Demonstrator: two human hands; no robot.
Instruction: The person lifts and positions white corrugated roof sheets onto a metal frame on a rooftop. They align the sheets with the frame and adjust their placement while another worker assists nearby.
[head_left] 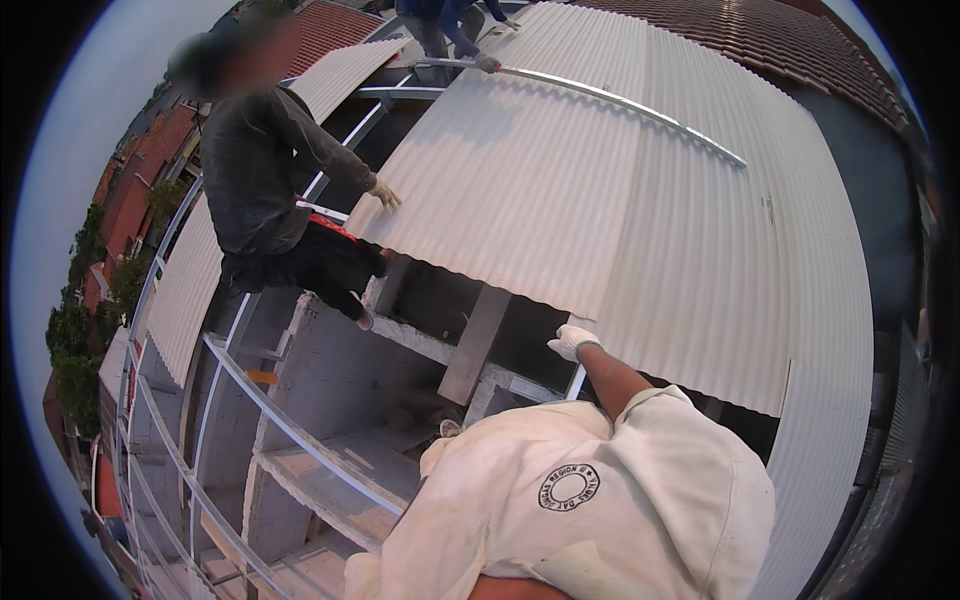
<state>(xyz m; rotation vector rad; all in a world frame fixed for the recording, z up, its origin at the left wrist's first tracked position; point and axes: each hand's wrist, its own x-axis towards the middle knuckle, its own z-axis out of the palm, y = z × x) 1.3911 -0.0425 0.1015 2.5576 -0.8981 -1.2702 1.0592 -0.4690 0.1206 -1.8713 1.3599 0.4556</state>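
Note:
My right arm reaches forward from a pale shirt sleeve. My right hand (574,342), in a white knit glove, is at the lower corner of a corrugated roofing sheet (505,190). Its fingers blend together, so I cannot make out whether they grip the edge. Just below the glove, a thin metal roof member (577,381) runs down toward my shirt. Another corrugated sheet (700,270) overlaps to the right. No part of my left hand shows. A long metal bar (640,108) lies across the sheets, its far end at a co-worker's gloved hand (487,63).
On the left, a co-worker (270,190) in dark clothes extends a gloved hand (384,194) to the sheet's edge. Curved metal roof framing (290,425) spans an opening above concrete walls (330,370). A plank (475,345) crosses the gap. Tiled roofs (735,40) lie beyond.

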